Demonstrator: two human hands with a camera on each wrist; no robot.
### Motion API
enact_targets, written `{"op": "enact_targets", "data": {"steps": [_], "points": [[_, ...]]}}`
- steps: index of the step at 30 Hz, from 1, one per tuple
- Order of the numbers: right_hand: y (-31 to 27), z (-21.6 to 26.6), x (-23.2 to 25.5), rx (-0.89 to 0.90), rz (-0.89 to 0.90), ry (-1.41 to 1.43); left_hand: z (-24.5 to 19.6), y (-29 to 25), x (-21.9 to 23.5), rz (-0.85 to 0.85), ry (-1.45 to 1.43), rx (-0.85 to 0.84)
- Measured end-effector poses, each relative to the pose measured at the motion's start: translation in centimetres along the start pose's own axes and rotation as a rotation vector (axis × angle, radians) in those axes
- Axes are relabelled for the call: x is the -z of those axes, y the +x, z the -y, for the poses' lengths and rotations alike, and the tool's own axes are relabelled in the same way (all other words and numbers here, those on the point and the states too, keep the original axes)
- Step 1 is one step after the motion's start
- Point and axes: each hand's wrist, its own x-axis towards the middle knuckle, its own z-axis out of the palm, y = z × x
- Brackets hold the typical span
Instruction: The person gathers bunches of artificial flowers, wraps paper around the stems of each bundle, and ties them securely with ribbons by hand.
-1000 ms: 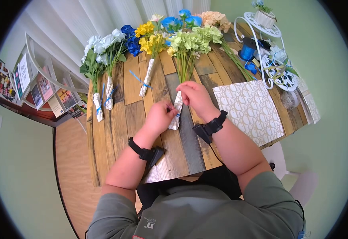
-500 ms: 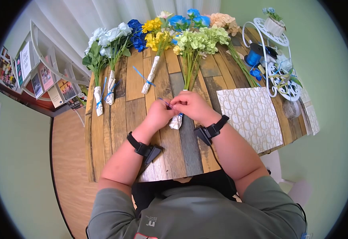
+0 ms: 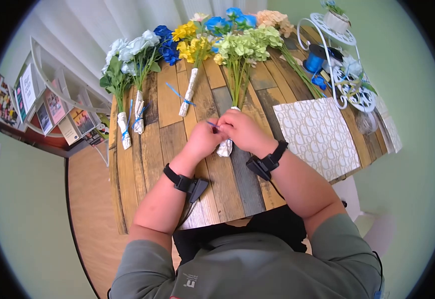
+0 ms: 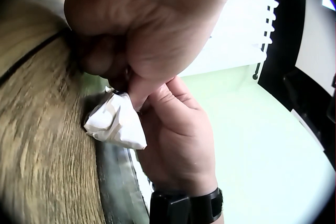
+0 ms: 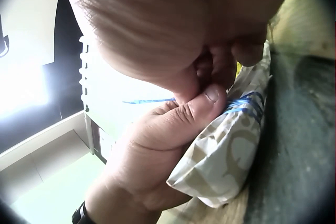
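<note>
Green flowers [image 3: 247, 46] lie on the wooden table, their stems in a patterned paper wrap [image 3: 224, 148]. Blue ribbon [image 5: 247, 104] circles this wrap in several turns. Both hands meet over it, fingertips together. My left hand [image 3: 203, 139] pinches the ribbon, whose loose end [image 5: 149, 100] sticks out beside the fingers in the right wrist view. My right hand [image 3: 245, 132] has curled fingers pinching at the same spot, close against the wrap. In the left wrist view the wrap's folded end [image 4: 116, 121] shows below the hands; the ribbon there is hidden.
Wrapped white flowers [image 3: 137, 47] and yellow flowers [image 3: 193, 50] lie at the left and middle back. On the right are a patterned paper sheet [image 3: 317, 137], a blue ribbon spool [image 3: 315, 59] and a white metal stand [image 3: 344, 94]. A leaflet rack [image 3: 53, 99] stands at far left.
The right hand has come down from the top of the wrap to the left hand's fingers. Both hands now work closely together at the ribbon. The view has shifted slightly.
</note>
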Motion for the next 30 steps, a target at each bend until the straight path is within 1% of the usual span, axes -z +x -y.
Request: {"op": "enact_targets", "data": {"steps": [2,3,4,6,7,9,10,12,16,18,19,21,22,24,25,27,28,30], "points": [[0.1,0.2,-0.1,-0.157,-0.057,0.09,1.3,0.5,-0.1,-0.091,0.098,-0.012],[0.1,0.2,-0.1,-0.204,-0.068,0.115,1.9,0.6,-0.3,-0.157,0.074,-0.103],[0.2,0.5,-0.1,-0.204,-0.064,0.108,1.4,0.5,-0.2,-0.159,0.067,-0.106],[0.5,1.1,0.0,-0.434,-0.006,0.421,0.3,0.3,0.1,-0.168,0.133,-0.156],[0.7,1.1,0.0,-0.432,0.0,0.412,-0.2,0.2,0.0,-0.175,0.125,-0.161],[0.8,0.6,-0.2,-0.492,-0.007,0.406,-0.7,-0.1,-0.4,-0.221,0.252,-0.186],[0.8,0.4,-0.4,-0.492,-0.002,0.4,-0.8,-0.2,-0.5,-0.226,0.246,-0.187],[0.8,-0.3,-0.8,-0.454,-0.031,0.49,-0.9,-0.1,-0.4,-0.221,0.251,-0.214],[1.1,-0.9,-0.9,-0.479,-0.024,0.496,-2.1,-0.7,-0.1,-0.211,0.322,-0.218],[1.1,-0.8,-0.9,-0.513,-0.011,0.451,-2.3,-1.0,0.5,-0.131,0.344,-0.197],[1.1,-0.8,-0.9,-0.514,-0.013,0.455,-2.7,-1.3,1.1,-0.128,0.347,-0.194],[0.9,-0.8,-1.1,-0.5,-0.009,0.345,-4.2,-2.0,2.6,-0.07,0.374,-0.144],[0.7,-0.8,-1.2,-0.506,-0.015,0.353,-5.2,-2.5,3.1,-0.06,0.379,-0.139],[0.8,-0.7,-1.2,-0.397,-0.028,0.139,-6.8,-3.0,3.9,-0.053,0.456,-0.132],[0.8,-0.3,-1.1,-0.397,-0.03,0.14,-6.8,-3.0,4.0,-0.065,0.46,-0.131],[0.8,0.7,-1.0,-0.328,-0.019,-0.035,-6.5,-2.7,3.9,-0.079,0.469,-0.159],[0.9,1.0,-0.9,-0.325,-0.015,-0.034,-6.4,-2.6,4.0,-0.091,0.477,-0.182],[1.0,1.1,-1.0,-0.313,0.05,-0.011,-6.4,-2.4,4.0,-0.114,0.463,-0.2]]}}
